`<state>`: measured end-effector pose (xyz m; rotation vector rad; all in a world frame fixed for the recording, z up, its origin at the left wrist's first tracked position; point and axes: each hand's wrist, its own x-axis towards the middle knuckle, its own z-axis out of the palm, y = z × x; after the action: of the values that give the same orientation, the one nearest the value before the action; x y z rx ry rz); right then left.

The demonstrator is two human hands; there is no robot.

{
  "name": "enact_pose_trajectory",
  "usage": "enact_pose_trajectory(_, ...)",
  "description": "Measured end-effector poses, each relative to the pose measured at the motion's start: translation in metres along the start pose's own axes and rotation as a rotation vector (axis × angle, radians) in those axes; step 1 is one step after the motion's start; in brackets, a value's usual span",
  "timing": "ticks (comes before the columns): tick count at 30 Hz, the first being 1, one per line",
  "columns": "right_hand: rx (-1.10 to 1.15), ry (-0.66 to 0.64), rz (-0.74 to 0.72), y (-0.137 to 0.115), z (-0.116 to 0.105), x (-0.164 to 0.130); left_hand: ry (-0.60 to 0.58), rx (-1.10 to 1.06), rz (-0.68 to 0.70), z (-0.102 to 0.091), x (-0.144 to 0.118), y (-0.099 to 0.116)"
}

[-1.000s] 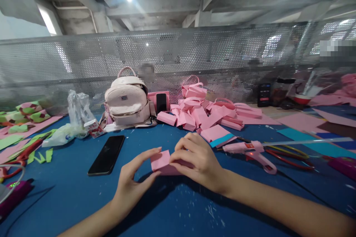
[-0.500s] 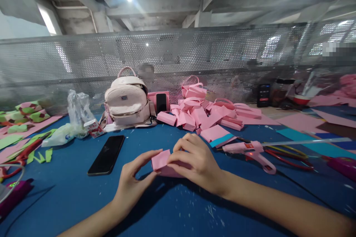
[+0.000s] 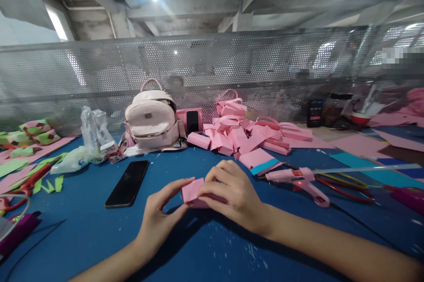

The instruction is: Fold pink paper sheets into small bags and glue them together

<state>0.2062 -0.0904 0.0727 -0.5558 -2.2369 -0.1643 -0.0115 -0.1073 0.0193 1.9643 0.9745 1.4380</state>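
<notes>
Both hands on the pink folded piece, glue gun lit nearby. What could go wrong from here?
1. The pink glue gun lies just beyond the right hand, its red light on; a sideways move could brush the nozzle or snag its cord.
2. The left hand touches the pink paper piece only with fingertips; hard pressing may crush or skew it.
3. The black phone lies close to the left hand and could be knocked.

right hand [image 3: 235, 196] slid slightly left over the pink paper box [image 3: 194, 192], left hand [image 3: 159, 220] edged closer
</notes>
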Motion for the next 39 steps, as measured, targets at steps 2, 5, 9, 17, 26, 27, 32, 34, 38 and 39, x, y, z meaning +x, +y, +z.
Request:
enact_pose_trajectory(2,0.009,0.003,0.009,-0.0015,0.0005,0.0006,-0.001,0.007,0.005,0.0007,-0.0003,0.0001)
enact_pose_trajectory(5,0.031,-0.001,0.031,-0.0031,0.0011,0.0016,-0.006,0.012,0.012,0.0016,-0.0004,0.0002)
enact_pose_trajectory(9,0.04,-0.018,0.054,-0.002,0.0017,0.0015,-0.011,-0.007,0.006,0.0017,0.0001,0.0008)
enact_pose_trajectory(17,0.071,-0.012,0.046,-0.002,0.0005,-0.0001,-0.012,-0.08,-0.049,0.0019,-0.0002,0.0002)
enact_pose_trajectory(26,0.061,-0.043,0.045,-0.0078,0.002,0.0001,-0.034,-0.061,-0.038,0.0038,-0.0013,0.0006)
enact_pose_trajectory(27,0.058,-0.047,0.045,-0.0078,0.0021,-0.0001,-0.039,-0.06,-0.037,0.0037,-0.0014,0.0006)
enact_pose_trajectory(32,0.054,-0.014,0.014,-0.0067,0.0022,-0.0007,-0.028,-0.067,-0.035,0.0023,-0.0014,0.0011)
enact_pose_trajectory(34,0.059,0.0,0.003,-0.0052,0.0018,-0.0007,-0.008,-0.084,-0.039,0.0017,-0.0011,0.0013)
enact_pose_trajectory(38,0.07,0.02,0.019,-0.0004,0.0005,-0.0007,0.007,-0.12,-0.051,0.0017,-0.0009,0.0011)
enact_pose_trajectory(39,0.075,0.026,0.026,0.0009,0.0001,-0.0007,0.003,-0.123,-0.052,0.0019,-0.001,0.0007)
